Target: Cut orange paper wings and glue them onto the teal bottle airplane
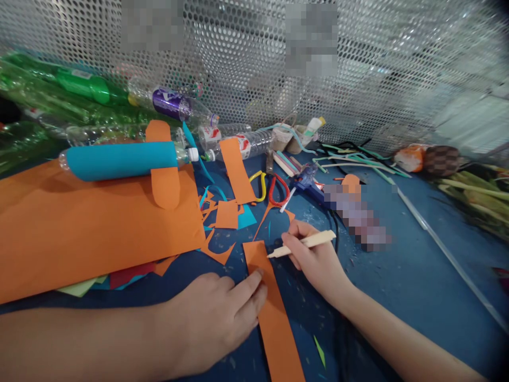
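Note:
A long orange paper strip (276, 313) lies on the blue table, running toward me. My left hand (222, 313) rests on its left side, fingertips stretched onto the paper and pressing it flat. In my right hand (314, 257) is a cream-coloured marker (318, 240), pinched like a pen, its tip at the strip's right edge near the far end. To the left, a plastic bottle wrapped in blue paper (119, 161) lies across a large orange sheet (99, 223). An orange rounded piece (165, 188) crosses under the bottle near its white cap.
Paper scraps (222, 249), a small orange piece (227, 215) and scissors with yellow and red handles (279, 191) lie beyond the strip. A blue glue gun (310, 185) is at right. Plastic bottles (95, 87) line the perforated metal screen (246, 53). A clear tube (449, 260) stretches along the right.

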Demonstrator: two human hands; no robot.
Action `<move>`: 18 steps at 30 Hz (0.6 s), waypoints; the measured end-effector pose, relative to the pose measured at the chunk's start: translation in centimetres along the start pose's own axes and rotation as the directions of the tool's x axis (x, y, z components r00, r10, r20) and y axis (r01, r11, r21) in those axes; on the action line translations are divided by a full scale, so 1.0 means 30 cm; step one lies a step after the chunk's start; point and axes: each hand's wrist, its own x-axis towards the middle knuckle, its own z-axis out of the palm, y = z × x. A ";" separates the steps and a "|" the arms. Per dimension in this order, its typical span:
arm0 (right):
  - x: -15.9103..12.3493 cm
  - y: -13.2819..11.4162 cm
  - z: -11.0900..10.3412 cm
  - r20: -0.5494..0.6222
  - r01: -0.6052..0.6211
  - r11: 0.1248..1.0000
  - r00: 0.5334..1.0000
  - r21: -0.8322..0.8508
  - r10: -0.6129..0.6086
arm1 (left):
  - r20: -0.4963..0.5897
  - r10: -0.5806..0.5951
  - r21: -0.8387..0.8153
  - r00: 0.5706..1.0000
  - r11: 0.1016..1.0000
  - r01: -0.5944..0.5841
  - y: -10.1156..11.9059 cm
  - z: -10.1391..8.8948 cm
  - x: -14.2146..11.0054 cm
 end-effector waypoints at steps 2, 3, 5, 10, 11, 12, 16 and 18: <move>0.000 -0.002 0.002 0.001 -0.004 1.000 1.000 -0.002 0.004 | 0.002 0.000 -0.001 1.000 1.000 0.000 0.001 0.000 -0.001; 0.000 -0.002 0.002 0.002 -0.006 1.000 1.000 -0.002 0.006 | 0.005 -0.001 -0.003 1.000 1.000 0.001 0.001 0.000 -0.001; 0.000 -0.002 0.003 0.004 -0.016 1.000 1.000 0.001 0.016 | 0.008 -0.003 -0.008 1.000 1.000 0.003 0.001 -0.003 0.000; -0.001 -0.009 -0.001 -0.061 -0.067 0.990 0.995 0.124 0.075 | -0.013 -0.005 -0.031 1.000 1.000 0.005 -0.005 -0.014 0.006; 0.000 -0.011 -0.003 -0.088 -0.061 0.985 0.993 0.162 0.076 | -0.024 -0.011 -0.037 1.000 0.999 0.010 -0.007 -0.016 0.007; 0.002 -0.014 -0.005 -0.116 -0.045 0.980 0.991 0.192 0.068 | -0.035 -0.016 -0.046 0.999 0.999 0.014 -0.009 -0.016 0.007; 0.010 -0.018 -0.006 -0.166 0.021 0.976 0.986 0.218 0.016 | -0.109 -0.037 -0.102 0.993 0.994 0.026 -0.014 -0.012 0.000; 0.011 -0.020 -0.002 -0.149 0.045 0.976 0.989 0.212 -0.013 | -0.154 -0.057 -0.116 0.986 0.993 0.040 -0.014 -0.009 -0.002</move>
